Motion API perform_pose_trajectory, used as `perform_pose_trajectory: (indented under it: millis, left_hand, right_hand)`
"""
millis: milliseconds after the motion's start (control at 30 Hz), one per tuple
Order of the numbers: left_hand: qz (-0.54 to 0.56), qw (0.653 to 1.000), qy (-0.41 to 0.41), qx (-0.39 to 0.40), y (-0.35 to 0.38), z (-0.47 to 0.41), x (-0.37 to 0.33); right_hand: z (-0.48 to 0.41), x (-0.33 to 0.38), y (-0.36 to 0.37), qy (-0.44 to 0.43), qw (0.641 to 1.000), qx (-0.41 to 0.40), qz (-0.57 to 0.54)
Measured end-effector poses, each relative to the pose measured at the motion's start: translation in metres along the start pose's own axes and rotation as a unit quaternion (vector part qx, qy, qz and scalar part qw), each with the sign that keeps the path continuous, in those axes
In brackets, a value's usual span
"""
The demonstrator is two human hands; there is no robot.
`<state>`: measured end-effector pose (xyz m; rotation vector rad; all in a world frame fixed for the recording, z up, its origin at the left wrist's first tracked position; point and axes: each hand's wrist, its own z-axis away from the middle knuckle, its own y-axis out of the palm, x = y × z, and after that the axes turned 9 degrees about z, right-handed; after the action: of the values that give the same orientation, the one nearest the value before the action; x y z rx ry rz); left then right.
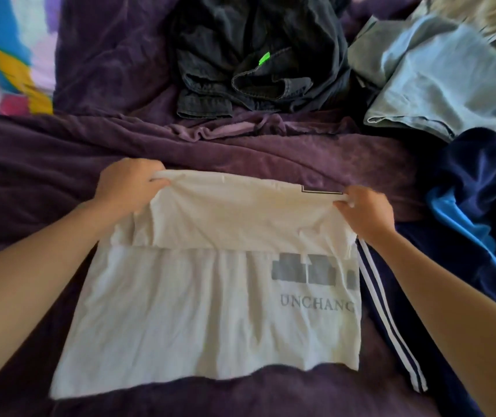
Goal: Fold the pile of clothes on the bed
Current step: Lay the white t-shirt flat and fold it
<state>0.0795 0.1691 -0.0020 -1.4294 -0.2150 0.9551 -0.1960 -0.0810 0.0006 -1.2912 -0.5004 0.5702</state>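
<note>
gripping anything with the left hand?

yes, clamped on the far left corner of the tee, fingers curled tight round a bunched edge.

and with the right hand?

much the same at the far right corner, fingers closed on the fabric, pinching it into a small roll.

lifted or lying flat?

raised only along the far edge, stretched taut between both hands, with an upper layer draped toward the near side and ending just above the print. flat on the bed for the near half, print side up, showing grey blocks and "unchang" at the right.

lying where, exactly?

spread mid-bed on the purple cover, straight ahead and close in. touching navy pants with white stripes along its right edge.

anything else lying around?

beyond the tee and well apart from it, a dark heap with a small green tag. to the right of that, a pale blue garment, rumpled. nearer on the right, a navy and blue fleece, just beside the pants. at the far left corner, a bright patterned sheet, blurred.
</note>
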Motion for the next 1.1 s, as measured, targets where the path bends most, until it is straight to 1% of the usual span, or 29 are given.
perform_pose_trajectory:
  millis: [33, 67, 133, 167, 233, 300, 400, 567, 700, 800, 1033, 1100]
  left_hand:
    - [-0.014, 0.998, 0.035, -0.040, -0.005, 0.002, -0.002]
    - [-0.027, 0.993, 0.087, -0.079, -0.005, 0.006, -0.002]
    - [-0.049, 0.975, 0.181, -0.122, -0.001, 0.021, 0.004]
    - [-0.062, 0.968, 0.208, -0.128, 0.004, 0.031, 0.009]
    - [-0.087, 0.960, 0.236, -0.122, 0.017, 0.052, 0.021]
    - [-0.094, 0.953, 0.254, -0.135, 0.031, 0.072, 0.029]
    - [-0.085, 0.945, 0.283, -0.140, 0.050, 0.100, 0.037]
    - [-0.092, 0.939, 0.308, -0.123, 0.071, 0.134, 0.050]
    - [-0.111, 0.940, 0.304, -0.110, 0.077, 0.146, 0.061]
    - [-0.116, 0.943, 0.295, -0.099, 0.081, 0.148, 0.069]
    - [-0.082, 0.936, 0.307, -0.150, 0.061, 0.145, 0.063]
    - [-0.079, 0.931, 0.325, -0.146, 0.060, 0.160, 0.065]
  right_hand:
    - [0.001, 0.000, -0.003, -0.013, 0.999, -0.033, 0.004]
    - [0.004, -0.001, -0.003, -0.023, 0.998, -0.058, 0.012]
    - [0.019, -0.007, 0.009, -0.056, 0.992, -0.112, 0.034]
    - [0.029, -0.011, 0.018, -0.082, 0.985, -0.147, 0.048]
    - [0.051, -0.020, 0.034, -0.139, 0.967, -0.204, 0.067]
    - [0.069, -0.027, 0.049, -0.192, 0.949, -0.237, 0.081]
    - [0.095, -0.035, 0.068, -0.247, 0.936, -0.231, 0.098]
    - [0.125, -0.040, 0.089, -0.291, 0.930, -0.196, 0.111]
    - [0.140, -0.040, 0.102, -0.313, 0.923, -0.185, 0.127]
    - [0.148, -0.039, 0.109, -0.302, 0.928, -0.171, 0.138]
    - [0.154, -0.040, 0.099, -0.262, 0.924, -0.259, 0.101]
    - [0.164, -0.041, 0.100, -0.270, 0.920, -0.266, 0.101]
